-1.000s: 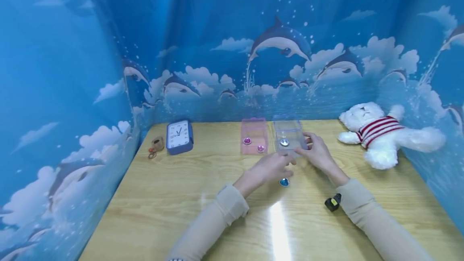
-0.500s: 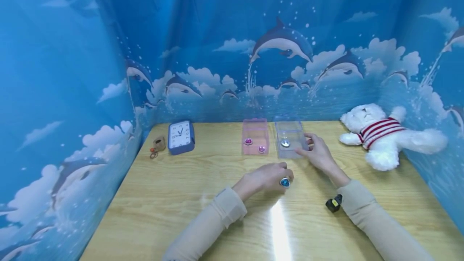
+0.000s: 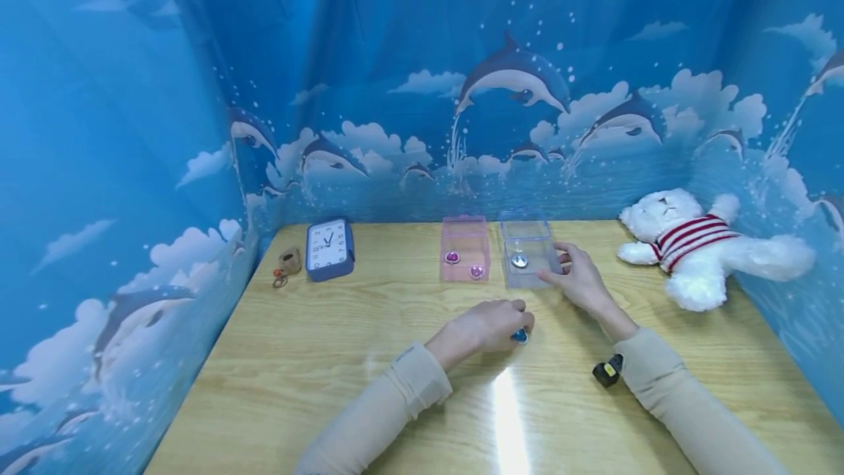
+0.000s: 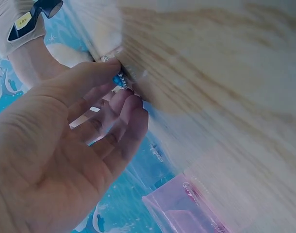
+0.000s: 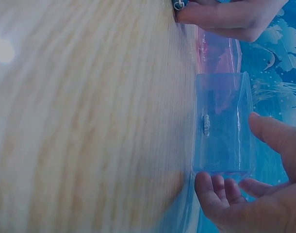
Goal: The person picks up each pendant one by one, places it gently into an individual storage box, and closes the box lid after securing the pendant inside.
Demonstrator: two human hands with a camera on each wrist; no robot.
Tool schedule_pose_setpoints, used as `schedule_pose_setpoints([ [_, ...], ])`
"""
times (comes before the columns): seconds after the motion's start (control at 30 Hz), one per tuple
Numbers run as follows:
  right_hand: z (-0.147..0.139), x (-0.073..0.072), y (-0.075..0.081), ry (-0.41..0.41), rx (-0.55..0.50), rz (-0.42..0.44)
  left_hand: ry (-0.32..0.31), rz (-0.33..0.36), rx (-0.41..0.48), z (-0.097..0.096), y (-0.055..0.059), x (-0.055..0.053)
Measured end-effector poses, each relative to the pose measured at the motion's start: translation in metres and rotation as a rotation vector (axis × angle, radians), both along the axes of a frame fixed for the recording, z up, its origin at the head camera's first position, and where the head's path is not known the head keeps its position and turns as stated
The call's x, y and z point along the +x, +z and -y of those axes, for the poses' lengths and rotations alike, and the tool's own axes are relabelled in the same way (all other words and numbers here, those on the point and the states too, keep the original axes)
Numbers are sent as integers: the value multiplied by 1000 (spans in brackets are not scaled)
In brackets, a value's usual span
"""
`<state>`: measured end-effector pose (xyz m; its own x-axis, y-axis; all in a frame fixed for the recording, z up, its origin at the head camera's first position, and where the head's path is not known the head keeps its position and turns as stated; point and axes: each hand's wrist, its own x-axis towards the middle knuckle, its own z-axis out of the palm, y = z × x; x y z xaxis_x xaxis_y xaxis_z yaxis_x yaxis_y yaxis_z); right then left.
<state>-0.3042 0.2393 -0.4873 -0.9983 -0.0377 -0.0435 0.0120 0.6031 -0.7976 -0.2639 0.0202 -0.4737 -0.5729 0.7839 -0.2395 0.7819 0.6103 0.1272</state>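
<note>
while the left hand (image 3: 489, 325) pinches the blue gem (image 3: 520, 336) between thumb and fingers, directly below the clear box (image 3: 535, 251) right of frame centre, the right hand (image 3: 582, 286) grips that box's right side.

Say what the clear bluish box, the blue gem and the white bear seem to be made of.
Clear bluish box: probably smooth plastic; the white gem inside shows through it.
Blue gem: glossy-looking, glass or plastic, cannot tell which; it has bright glints and a silvery edging.
White bear: likely soft plush, judging by its fuzzy surface; its striped top looks knitted, matte.
</note>
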Motion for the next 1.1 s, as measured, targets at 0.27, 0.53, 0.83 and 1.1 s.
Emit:
schedule_pose_setpoints([
  [0.27, -2, 1, 0, -1, -7, 10, 12, 4, 41, 0, -1, -1],
  [0.53, -2, 1, -1, -2, -23, 3, 39, -9, 132, -3, 13, -8],
  [0.83, -3, 3, 0, 0, -21, -10, 145, -5, 271, -6, 28, -27],
  [1.1, -4, 4, -2, 16, -39, -45, 228, -59, 395, -15, 26, -38],
])
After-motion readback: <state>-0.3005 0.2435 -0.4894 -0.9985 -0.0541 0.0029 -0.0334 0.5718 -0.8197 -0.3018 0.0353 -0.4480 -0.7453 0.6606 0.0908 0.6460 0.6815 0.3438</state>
